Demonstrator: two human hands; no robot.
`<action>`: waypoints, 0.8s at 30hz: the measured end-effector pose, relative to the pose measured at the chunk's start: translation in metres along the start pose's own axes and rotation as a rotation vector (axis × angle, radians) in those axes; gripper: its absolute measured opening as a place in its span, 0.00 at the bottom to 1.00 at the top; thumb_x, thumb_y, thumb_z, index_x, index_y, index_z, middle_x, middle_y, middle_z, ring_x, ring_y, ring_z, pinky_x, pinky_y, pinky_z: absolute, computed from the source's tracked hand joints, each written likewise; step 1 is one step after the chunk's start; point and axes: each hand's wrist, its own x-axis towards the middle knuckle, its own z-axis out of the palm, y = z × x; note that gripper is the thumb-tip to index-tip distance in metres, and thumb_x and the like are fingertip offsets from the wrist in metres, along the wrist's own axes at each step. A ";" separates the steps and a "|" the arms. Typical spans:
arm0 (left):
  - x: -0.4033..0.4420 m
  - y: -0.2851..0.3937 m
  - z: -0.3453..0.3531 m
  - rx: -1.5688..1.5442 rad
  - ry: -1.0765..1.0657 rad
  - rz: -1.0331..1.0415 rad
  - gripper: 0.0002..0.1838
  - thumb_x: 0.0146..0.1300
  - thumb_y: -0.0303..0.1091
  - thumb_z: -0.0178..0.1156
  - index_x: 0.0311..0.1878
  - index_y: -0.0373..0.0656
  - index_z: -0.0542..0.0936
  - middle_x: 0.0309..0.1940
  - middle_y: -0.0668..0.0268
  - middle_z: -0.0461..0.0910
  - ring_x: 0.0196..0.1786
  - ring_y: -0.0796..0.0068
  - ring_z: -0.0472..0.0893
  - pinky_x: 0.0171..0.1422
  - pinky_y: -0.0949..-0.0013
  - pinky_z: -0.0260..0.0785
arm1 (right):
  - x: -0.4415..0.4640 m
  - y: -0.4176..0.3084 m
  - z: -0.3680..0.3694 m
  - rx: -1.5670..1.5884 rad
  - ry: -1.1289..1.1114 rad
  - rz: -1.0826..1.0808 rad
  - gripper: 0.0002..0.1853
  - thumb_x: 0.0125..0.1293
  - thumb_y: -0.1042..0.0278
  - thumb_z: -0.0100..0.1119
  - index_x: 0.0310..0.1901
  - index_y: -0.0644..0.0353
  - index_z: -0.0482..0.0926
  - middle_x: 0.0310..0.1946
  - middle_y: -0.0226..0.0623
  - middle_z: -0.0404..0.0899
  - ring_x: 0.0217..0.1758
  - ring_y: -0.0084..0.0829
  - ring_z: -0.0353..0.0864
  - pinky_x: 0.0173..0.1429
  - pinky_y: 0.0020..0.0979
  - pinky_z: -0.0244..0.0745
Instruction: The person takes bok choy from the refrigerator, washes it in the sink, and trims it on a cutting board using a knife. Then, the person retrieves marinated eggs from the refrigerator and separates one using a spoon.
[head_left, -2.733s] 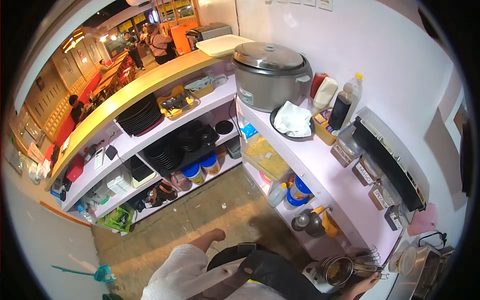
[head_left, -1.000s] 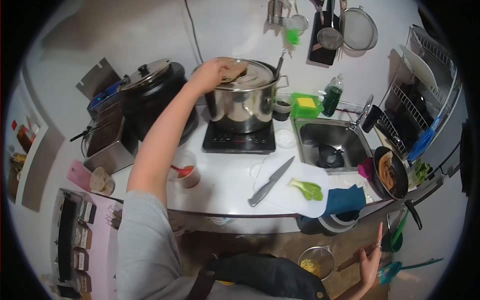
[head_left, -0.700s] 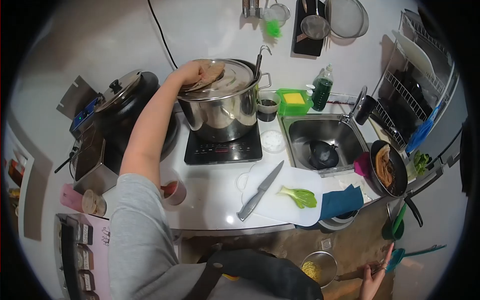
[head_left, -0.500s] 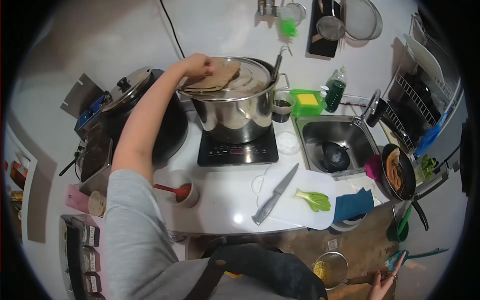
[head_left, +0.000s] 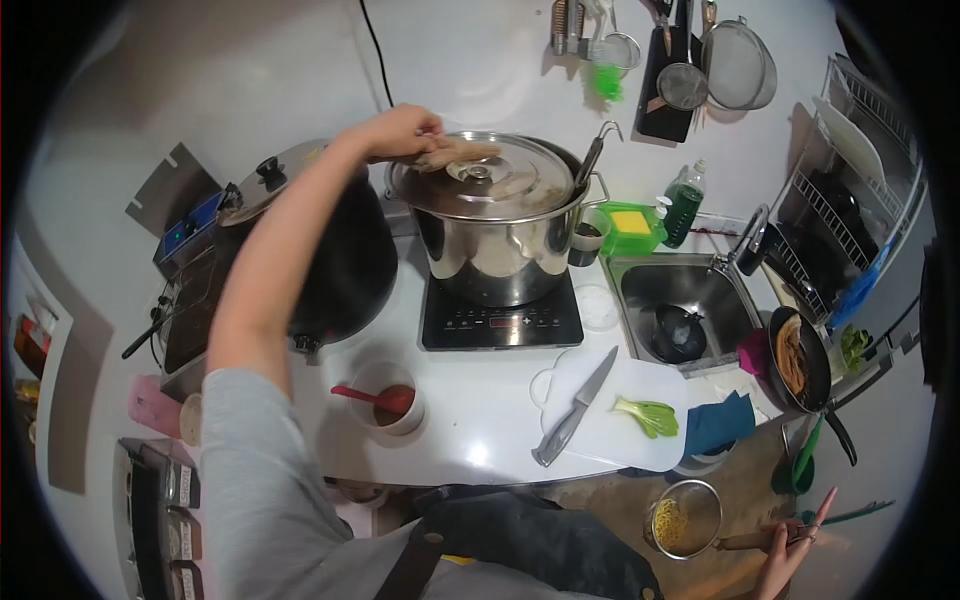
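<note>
My left hand (head_left: 405,133) is closed on a folded brown cloth (head_left: 458,155), over the left side of a metal lid (head_left: 535,180). The lid lies on a large steel pot (head_left: 497,255), leaving a gap at the right where a hooked utensil handle (head_left: 592,160) sticks out. Down at the lower right, my right hand (head_left: 790,552) grips the handle of a mesh strainer (head_left: 685,490), index finger stretched out. Yellow noodles (head_left: 672,522) lie in the strainer. The pot stands on a black induction cooker (head_left: 500,325).
A knife (head_left: 577,405) and a leafy green (head_left: 648,416) lie on a white cutting board (head_left: 612,440). Left are a big black pot (head_left: 345,260) and a cup (head_left: 402,425) with a red spoon (head_left: 395,400). A sink (head_left: 640,290) and frying pan (head_left: 815,375) are right.
The view has shifted, so the counter appears lower and further right. The cloth in my left hand is bunched up and uncovers more of the lid. The right hand still holds the strainer.
</note>
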 end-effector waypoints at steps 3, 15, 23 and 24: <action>-0.029 0.012 -0.011 -0.039 -0.283 -0.138 0.17 0.51 0.30 0.58 0.47 0.40 0.79 0.42 0.58 0.81 0.45 0.65 0.79 0.51 0.63 0.71 | -0.003 0.027 -0.003 0.110 0.044 -0.020 0.42 0.56 0.68 0.50 0.74 0.50 0.46 0.41 0.35 0.63 0.42 0.31 0.64 0.49 0.29 0.64; -0.090 0.043 0.047 0.513 0.109 0.355 0.17 0.46 0.24 0.62 0.42 0.40 0.71 0.38 0.60 0.73 0.45 0.55 0.77 0.44 0.59 0.73 | -0.015 0.037 -0.023 0.167 0.041 0.009 0.40 0.62 0.83 0.46 0.74 0.51 0.44 0.29 0.33 0.72 0.29 0.23 0.72 0.39 0.23 0.70; -0.077 0.043 -0.001 0.323 0.521 0.129 0.29 0.47 0.25 0.60 0.57 0.40 0.68 0.47 0.48 0.76 0.43 0.45 0.78 0.49 0.56 0.73 | -0.010 0.073 -0.038 0.134 0.077 0.018 0.38 0.63 0.81 0.47 0.74 0.52 0.47 0.29 0.34 0.73 0.31 0.23 0.76 0.37 0.24 0.74; -0.072 0.038 -0.006 0.281 0.590 0.086 0.31 0.47 0.26 0.60 0.59 0.41 0.67 0.46 0.47 0.76 0.43 0.45 0.78 0.50 0.56 0.73 | -0.008 0.070 -0.038 0.156 0.082 0.016 0.37 0.63 0.81 0.47 0.73 0.52 0.48 0.29 0.34 0.73 0.32 0.23 0.76 0.37 0.24 0.75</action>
